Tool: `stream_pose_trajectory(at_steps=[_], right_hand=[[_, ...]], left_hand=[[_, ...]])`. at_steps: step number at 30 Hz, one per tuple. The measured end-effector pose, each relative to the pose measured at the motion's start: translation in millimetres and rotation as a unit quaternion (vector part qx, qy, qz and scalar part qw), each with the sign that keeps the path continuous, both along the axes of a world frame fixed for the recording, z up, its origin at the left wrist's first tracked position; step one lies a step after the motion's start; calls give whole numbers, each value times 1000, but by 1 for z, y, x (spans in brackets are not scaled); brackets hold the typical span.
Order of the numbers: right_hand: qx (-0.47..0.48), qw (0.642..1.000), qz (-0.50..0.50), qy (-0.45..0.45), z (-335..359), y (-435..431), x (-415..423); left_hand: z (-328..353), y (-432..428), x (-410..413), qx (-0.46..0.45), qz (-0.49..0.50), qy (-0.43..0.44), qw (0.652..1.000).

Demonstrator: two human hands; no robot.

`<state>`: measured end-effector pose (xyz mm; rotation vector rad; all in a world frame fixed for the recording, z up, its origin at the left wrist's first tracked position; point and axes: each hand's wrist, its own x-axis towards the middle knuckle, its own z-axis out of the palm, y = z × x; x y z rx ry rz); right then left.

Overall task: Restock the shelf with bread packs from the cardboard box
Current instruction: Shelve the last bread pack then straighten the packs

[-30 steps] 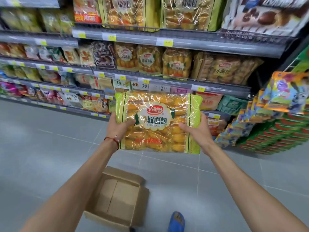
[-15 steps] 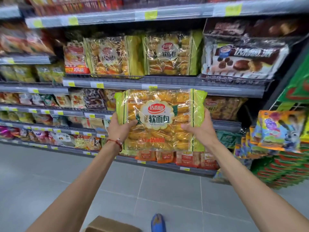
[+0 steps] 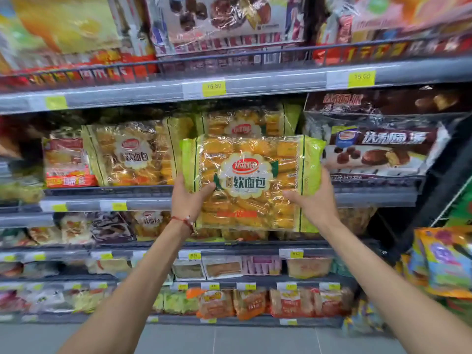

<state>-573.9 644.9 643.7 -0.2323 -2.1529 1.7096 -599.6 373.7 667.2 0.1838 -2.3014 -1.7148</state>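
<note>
Bread pack (image 3: 251, 182), a clear bag of golden soft rolls with lime-green side panels and a round red-and-white label, is held up in the air in front of the shelving. It is upright, with its printed face turned toward the person. It sits between the two hands. The left hand (image 3: 187, 200) grasps its lower left edge, thumb across the front film and fingers hidden behind. The right hand (image 3: 313, 200) clasps the right edge a little higher, thumb on the front near the lower right corner and fingers wrapped out of sight round the back. A red string bracelet (image 3: 182, 221) circles the left wrist.

The pack's lower half overlaps the grey front rail of the shelf (image 3: 143, 204). Its top half covers most of a matching bread pack (image 3: 245, 123) standing on that shelf directly behind it. Whether the two packs touch cannot be told from here. Just to the left stands another pack of the same soft bread (image 3: 127, 154), and beside that a smaller red-labelled pack (image 3: 67, 162). To the right are brown chocolate cake packs (image 3: 378, 149), stacked. The shelf above carries a yellow price tag (image 3: 214, 86) on its rail. Lower shelves hold smaller wrapped pastries, blurred. Grey floor tiles (image 3: 229, 339) show between the forearms.
</note>
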Motion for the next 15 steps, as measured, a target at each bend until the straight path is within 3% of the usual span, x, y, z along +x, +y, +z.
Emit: stream_pose_trajectory(at_steps=[9, 15], right_hand=[[36, 999, -10, 19, 26, 9, -97], [36, 999, -37, -9, 32, 12, -145]], left_hand=[[23, 12, -93, -35, 44, 47, 997], [23, 15, -141, 9, 68, 29, 997]])
